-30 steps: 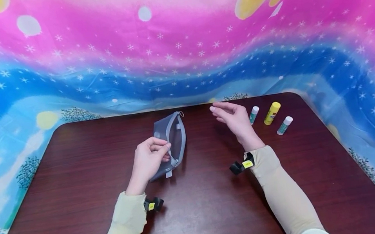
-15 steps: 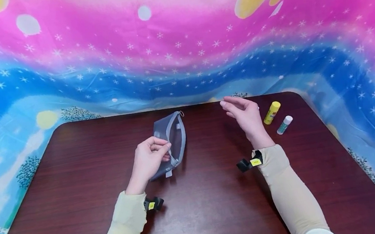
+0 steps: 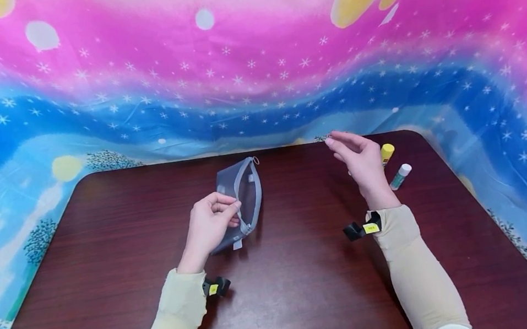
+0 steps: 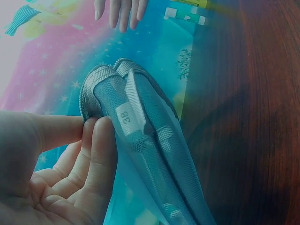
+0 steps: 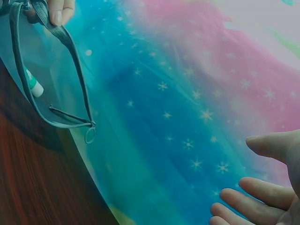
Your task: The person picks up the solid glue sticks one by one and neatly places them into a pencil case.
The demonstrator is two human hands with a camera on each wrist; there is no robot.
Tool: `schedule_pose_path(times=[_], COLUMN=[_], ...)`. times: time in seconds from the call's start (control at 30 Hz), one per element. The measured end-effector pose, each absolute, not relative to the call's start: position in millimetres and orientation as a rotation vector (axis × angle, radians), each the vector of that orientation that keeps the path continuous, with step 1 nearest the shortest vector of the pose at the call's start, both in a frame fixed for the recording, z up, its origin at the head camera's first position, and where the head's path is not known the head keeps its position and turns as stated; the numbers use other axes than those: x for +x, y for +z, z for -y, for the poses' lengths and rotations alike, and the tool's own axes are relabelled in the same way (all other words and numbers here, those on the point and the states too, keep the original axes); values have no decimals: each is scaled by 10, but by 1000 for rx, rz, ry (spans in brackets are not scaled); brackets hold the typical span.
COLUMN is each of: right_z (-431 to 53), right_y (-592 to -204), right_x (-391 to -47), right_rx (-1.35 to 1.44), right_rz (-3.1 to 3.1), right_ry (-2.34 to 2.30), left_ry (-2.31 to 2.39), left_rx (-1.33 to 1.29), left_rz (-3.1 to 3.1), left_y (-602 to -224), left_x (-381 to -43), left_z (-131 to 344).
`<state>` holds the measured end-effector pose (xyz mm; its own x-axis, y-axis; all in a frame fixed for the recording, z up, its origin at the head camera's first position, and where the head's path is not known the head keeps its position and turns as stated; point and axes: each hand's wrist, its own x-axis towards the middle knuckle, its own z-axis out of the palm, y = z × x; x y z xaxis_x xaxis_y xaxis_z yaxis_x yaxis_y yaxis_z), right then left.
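My left hand (image 3: pixel 207 224) pinches the zip edge of a grey mesh zipper pouch (image 3: pixel 227 183) between thumb and fingers. The pouch's mouth gapes toward the right. Inside it, in the right wrist view, lies a green and white glue stick (image 5: pixel 33 84). My right hand (image 3: pixel 364 165) hovers over the table's far right part, its fingers extended and nothing held, as the right wrist view confirms. Close to its right side stand a yellow glue stick (image 3: pixel 387 154), partly hidden by the hand, and a white-capped green glue stick (image 3: pixel 400 176).
The dark wooden table (image 3: pixel 290 294) carries the pouch and glue sticks. A colourful patterned cloth (image 3: pixel 250 66) hangs along its back and sides. A black wrist camera (image 3: pixel 362 228) sits at the right cuff, another camera (image 3: pixel 217 287) at the left.
My right hand has moved to the right, covering the leftmost glue stick and part of the yellow one. The left hand and pouch have stayed in place.
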<state>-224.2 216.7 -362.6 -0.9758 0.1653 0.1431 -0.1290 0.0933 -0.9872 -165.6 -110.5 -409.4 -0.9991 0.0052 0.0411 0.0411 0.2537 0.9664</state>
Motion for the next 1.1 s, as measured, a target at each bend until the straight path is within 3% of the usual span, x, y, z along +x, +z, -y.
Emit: schedule_pose_path(times=[1.1], right_z=[-2633], right_y=[-3642], right_x=[-2212], right_rx=[-263], right_rz=[2035], right_ry=[1902], left_ry=[-1881], left_rx=[-54], left_rz=[2475], left_y=[-4093], left_x=[-1643], left_z=[1108])
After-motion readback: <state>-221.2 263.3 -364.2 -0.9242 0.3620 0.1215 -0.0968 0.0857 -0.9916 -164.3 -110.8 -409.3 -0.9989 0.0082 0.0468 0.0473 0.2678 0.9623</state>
